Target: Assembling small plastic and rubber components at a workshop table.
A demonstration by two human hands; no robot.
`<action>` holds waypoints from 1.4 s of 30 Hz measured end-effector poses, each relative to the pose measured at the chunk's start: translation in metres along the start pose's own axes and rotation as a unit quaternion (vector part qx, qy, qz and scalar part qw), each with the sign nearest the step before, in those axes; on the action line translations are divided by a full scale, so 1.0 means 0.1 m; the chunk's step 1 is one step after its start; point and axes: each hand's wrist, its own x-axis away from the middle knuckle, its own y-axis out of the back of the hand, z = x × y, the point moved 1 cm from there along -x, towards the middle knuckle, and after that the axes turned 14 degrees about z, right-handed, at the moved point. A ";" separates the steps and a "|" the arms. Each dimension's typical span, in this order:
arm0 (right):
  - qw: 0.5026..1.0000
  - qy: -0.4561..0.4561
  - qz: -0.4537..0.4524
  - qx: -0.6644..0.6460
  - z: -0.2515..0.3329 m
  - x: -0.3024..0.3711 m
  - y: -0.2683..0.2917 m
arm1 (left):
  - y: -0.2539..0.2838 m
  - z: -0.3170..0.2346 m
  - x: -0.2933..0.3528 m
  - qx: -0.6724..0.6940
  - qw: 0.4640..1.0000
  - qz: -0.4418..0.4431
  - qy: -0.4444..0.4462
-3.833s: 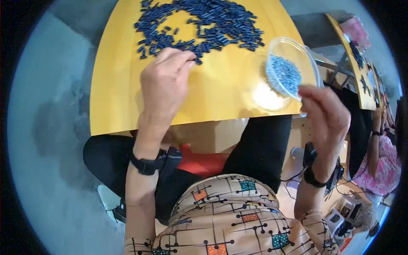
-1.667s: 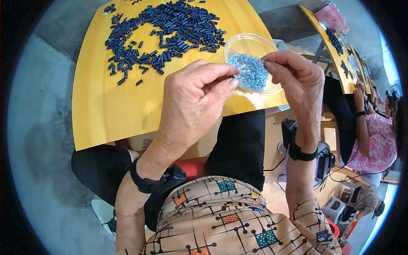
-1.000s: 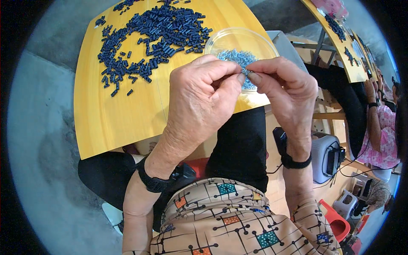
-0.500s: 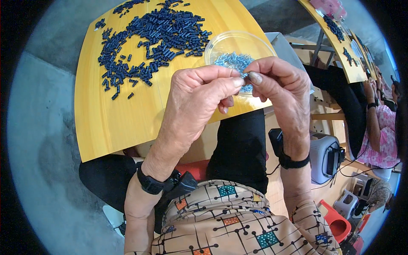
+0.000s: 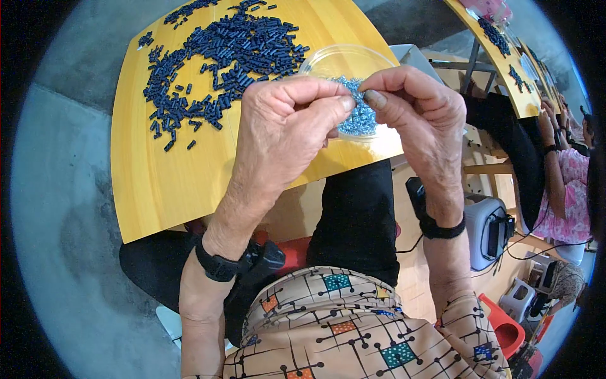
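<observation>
My left hand (image 5: pixel 278 132) is closed in a pinch, thumb against forefinger, over the near edge of the round clear plastic tub. My right hand (image 5: pixel 423 120) pinches too, its fingertips a small distance from the left ones. Whatever sits between the fingers is too small or hidden to make out. Below the fingertips, the clear tub (image 5: pixel 314 58) holds a heap of small shiny silver-blue metal pieces (image 5: pixel 361 123). To the left lies a large spread of short dark cylindrical pieces (image 5: pixel 252 47), apart from both hands.
The yellow wooden table (image 5: pixel 170 196) ends just in front of my lap. A grey box (image 5: pixel 413 58) stands past its right edge. Further right, another person (image 5: pixel 555 183) sits at a second table (image 5: pixel 502 63) with dark pieces. A grey-white case (image 5: pixel 486 230) with cables is on the floor.
Both hands have risen slightly away from me. Their fingertips, together before, are now a little apart, and more of the metal pieces in the tub shows.
</observation>
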 end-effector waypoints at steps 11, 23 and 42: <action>0.949 0.089 0.049 0.299 -0.11 -0.17 0.19 | 0.19 0.11 -0.16 -0.258 0.960 0.000 -0.108; 0.968 0.008 0.048 0.247 -0.08 -0.11 0.18 | 0.19 0.03 0.01 0.066 0.996 0.052 0.010; 0.901 -0.069 0.136 -0.407 0.16 0.06 -0.42 | 0.34 -0.08 0.59 0.123 0.991 0.025 0.036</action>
